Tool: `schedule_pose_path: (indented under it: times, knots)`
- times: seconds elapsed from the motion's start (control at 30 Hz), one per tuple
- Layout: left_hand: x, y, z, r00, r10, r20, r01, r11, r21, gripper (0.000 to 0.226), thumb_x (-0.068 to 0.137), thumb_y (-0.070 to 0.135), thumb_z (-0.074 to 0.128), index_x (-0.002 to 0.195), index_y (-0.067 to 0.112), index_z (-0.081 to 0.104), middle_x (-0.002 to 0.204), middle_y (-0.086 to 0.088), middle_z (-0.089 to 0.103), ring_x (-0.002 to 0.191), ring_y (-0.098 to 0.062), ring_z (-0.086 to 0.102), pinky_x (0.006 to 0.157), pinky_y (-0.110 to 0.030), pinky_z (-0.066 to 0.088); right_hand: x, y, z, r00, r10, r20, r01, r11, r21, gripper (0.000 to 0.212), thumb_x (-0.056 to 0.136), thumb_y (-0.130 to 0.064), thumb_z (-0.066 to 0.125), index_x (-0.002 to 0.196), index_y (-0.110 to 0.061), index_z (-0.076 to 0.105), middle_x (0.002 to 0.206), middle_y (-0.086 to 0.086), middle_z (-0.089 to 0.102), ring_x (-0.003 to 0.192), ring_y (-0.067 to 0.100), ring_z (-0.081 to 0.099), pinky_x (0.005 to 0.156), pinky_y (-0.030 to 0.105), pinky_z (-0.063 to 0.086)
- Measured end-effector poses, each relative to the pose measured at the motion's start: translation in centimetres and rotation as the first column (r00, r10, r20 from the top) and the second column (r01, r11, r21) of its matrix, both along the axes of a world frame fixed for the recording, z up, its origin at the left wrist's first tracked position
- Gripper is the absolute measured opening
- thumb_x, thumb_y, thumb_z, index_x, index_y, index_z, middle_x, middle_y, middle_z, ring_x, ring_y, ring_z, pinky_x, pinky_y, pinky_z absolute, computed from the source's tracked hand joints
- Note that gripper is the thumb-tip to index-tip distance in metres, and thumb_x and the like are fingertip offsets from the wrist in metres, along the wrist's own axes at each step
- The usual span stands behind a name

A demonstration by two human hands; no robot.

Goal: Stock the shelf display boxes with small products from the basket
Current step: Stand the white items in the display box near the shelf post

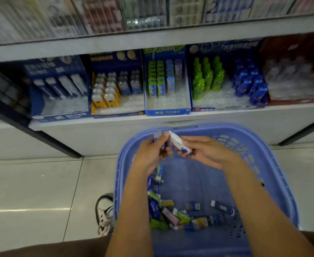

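White product (178, 142) with a blue end: pinched in right hand (206, 152), tilted, above the far end of the blue basket (275, 164). Left hand (150, 154) just beside it, fingers curled round a small blue item (159, 136), too blurred to identify. Loose products (180, 214) piled at the basket's near left. Basket sits on the tiled floor (31, 191) before the shelf (115, 125). Display boxes (168, 112) on the shelf are part-filled. Shoe (104, 214) left of the basket.

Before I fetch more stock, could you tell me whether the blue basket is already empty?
No, a heap of small packaged products lies on the floor of the blue basket.
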State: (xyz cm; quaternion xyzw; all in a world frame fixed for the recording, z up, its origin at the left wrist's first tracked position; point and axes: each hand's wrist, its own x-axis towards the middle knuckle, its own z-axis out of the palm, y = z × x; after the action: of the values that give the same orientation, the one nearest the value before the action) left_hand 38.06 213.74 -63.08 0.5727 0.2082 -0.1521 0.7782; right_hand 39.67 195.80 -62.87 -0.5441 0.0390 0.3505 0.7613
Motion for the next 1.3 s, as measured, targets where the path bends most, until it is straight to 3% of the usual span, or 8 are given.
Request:
schedule_pose_path:
  times: [0.17,0.33,0.53,0.7,0.83,0.97,1.13,1.3]
  knots:
    - [-0.5,3.3,5.6,0.982,-0.062,0.177,0.032,0.985,0.168,0.013,0.089,0.016,0.064,0.079,0.007,0.063,0.052,0.005,0.057,0.046,-0.006,0.053,0.048,-0.018,0.046,0.1,4.3,5.0,0.956,0.195,0.220,-0.151,0.968,-0.201,0.027,0.087,-0.006,0.061,0.114,-0.008,0.063,0.107,0.017,0.070,0.097,0.026,0.068,0.086,0.029,0.056]
    - [-1.2,7.4,10.1,0.959,-0.089,0.269,-0.027,0.917,0.398,0.013,0.091,0.019,0.063,0.079,0.014,0.061,0.055,0.009,0.056,0.050,-0.004,0.052,0.051,-0.019,0.045,1.4,10.1,8.7,0.875,0.311,0.371,-0.136,0.893,-0.428,0.022,0.083,-0.001,0.061,0.104,-0.008,0.063,0.097,0.017,0.071,0.089,0.024,0.070,0.077,0.032,0.058]
    - [-1.7,14.8,12.4,0.901,0.356,0.247,-0.417,0.867,0.271,0.034,0.096,0.044,0.047,0.083,0.016,0.062,0.056,0.006,0.059,0.045,-0.007,0.050,0.041,-0.019,0.041,5.0,19.5,12.1,0.822,0.273,0.499,-0.025,0.894,-0.448,0.018,0.092,-0.009,0.051,0.107,-0.004,0.060,0.107,0.017,0.066,0.091,0.023,0.065,0.086,0.036,0.055]
    - [-2.1,18.4,11.4,0.785,0.608,0.117,-0.619,0.770,0.155,0.029,0.093,0.031,0.048,0.071,0.014,0.059,0.061,-0.001,0.055,0.040,-0.008,0.039,0.036,-0.015,0.026,9.2,25.0,13.6,0.555,0.372,0.744,0.278,0.760,-0.587,0.023,0.088,-0.013,0.057,0.111,-0.008,0.060,0.108,0.011,0.065,0.087,0.017,0.055,0.070,0.026,0.041]
    - [-2.3,19.1,9.7,0.778,0.617,0.122,-0.629,0.764,0.147,0.022,0.094,0.031,0.050,0.081,0.016,0.059,0.070,-0.003,0.062,0.046,-0.009,0.055,0.042,-0.018,0.043,11.7,27.7,13.1,0.476,0.564,0.675,0.367,0.570,-0.735,0.024,0.092,-0.015,0.051,0.115,-0.011,0.058,0.116,0.011,0.062,0.104,0.027,0.058,0.081,0.030,0.044]
    - [-2.5,19.2,8.2,0.804,0.556,0.209,-0.586,0.802,0.121,0.019,0.096,0.030,0.052,0.082,0.020,0.061,0.081,-0.006,0.068,0.067,-0.015,0.070,0.062,-0.024,0.050,12.0,28.5,12.3,0.437,0.637,0.635,0.367,0.518,-0.773,0.028,0.095,-0.016,0.049,0.122,-0.010,0.056,0.124,0.014,0.059,0.114,0.030,0.054,0.094,0.033,0.044]
    - [-2.7,18.9,7.2,0.824,0.512,0.243,-0.550,0.826,0.125,0.010,0.095,0.024,0.054,0.100,0.022,0.063,0.101,-0.008,0.070,0.083,-0.016,0.072,0.067,-0.020,0.053,12.5,28.9,12.4,0.388,0.719,0.577,0.419,0.420,-0.805,0.030,0.093,-0.024,0.055,0.122,-0.017,0.058,0.125,0.011,0.057,0.121,0.030,0.047,0.105,0.040,0.036]
    - [-2.7,18.7,6.9,0.838,0.471,0.274,-0.528,0.828,0.192,0.025,0.094,0.025,0.057,0.118,0.019,0.060,0.103,-0.003,0.069,0.086,-0.011,0.072,0.071,-0.020,0.053,12.9,29.9,12.2,0.372,0.803,0.465,0.453,0.281,-0.846,0.028,0.091,-0.022,0.056,0.118,-0.019,0.062,0.124,0.010,0.055,0.119,0.031,0.045,0.101,0.037,0.032]
